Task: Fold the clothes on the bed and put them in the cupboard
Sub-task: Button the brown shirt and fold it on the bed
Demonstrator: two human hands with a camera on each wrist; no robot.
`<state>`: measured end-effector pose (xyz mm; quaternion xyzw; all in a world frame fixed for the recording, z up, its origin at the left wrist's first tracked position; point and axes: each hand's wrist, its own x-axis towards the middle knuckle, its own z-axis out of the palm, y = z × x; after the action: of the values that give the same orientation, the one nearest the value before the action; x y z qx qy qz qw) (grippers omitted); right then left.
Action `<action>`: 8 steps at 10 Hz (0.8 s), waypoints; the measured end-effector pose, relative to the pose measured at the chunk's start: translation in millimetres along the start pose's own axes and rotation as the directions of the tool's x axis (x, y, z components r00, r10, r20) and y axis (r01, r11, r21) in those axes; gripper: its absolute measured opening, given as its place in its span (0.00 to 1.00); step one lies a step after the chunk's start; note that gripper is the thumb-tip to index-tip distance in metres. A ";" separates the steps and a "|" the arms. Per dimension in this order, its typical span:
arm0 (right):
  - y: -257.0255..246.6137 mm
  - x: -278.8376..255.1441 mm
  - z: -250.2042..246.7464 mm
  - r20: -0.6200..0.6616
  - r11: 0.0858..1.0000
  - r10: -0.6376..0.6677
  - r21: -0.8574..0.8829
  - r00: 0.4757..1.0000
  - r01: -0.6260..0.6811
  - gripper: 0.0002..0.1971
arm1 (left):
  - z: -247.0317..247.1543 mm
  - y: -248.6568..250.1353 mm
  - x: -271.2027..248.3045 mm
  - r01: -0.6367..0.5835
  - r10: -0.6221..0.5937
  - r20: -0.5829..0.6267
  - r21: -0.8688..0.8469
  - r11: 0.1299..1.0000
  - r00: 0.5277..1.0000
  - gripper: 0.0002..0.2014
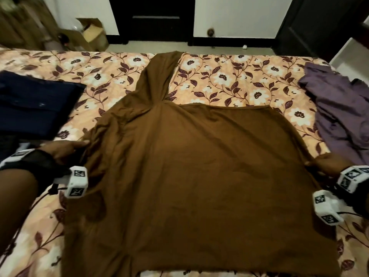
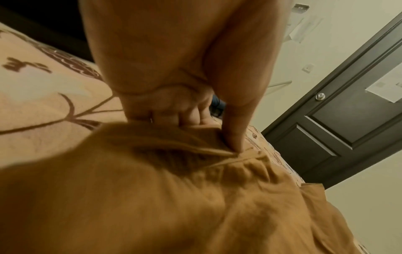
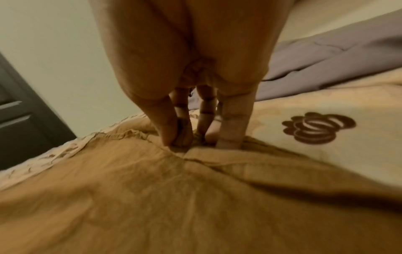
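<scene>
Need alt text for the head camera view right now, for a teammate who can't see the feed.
A brown garment lies spread flat on a floral bedspread, the left hand and right hand each gripping one side edge. A folded dark blue garment lies to its left, a crumpled purple one to its right.

A brown garment [image 1: 199, 166] is lying spread flat across the middle of the frame on the floral bed [image 1: 229, 80], one sleeve reaching toward the top. A folded navy garment [image 1: 34, 104] is sitting at left, and a crumpled purple garment [image 1: 339, 108] is lying at right.
</scene>
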<state>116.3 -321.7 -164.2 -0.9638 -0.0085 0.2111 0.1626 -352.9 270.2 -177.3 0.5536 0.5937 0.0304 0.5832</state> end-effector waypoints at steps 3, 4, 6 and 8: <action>5.5 8.4 -7.1 -0.073 0.993 0.121 0.011 0.990 -0.121 0.16 | -36.3 -5.3 -2.8 -0.260 0.265 -0.367 0.065 0.963 0.892 0.15; 7.2 -4.2 -2.6 -0.025 0.988 0.084 0.130 0.996 -0.081 0.25 | -19.0 -16.8 -19.0 -0.196 0.181 -0.369 -0.003 0.980 0.911 0.15; 33.1 -83.6 8.1 0.116 0.961 0.086 0.253 0.990 -0.113 0.27 | -6.6 -99.3 -63.1 -0.135 0.092 -0.423 -0.075 0.988 0.902 0.21; 69.3 -150.5 37.9 0.091 0.990 0.099 0.089 0.991 -0.107 0.17 | 47.7 -157.9 -130.1 -0.089 0.055 -0.268 -0.119 0.989 0.962 0.12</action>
<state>-39.9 -388.4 -157.9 -0.9443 0.0441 0.2607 0.1961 -454.6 90.1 -214.4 0.5269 0.6421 0.1635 0.5323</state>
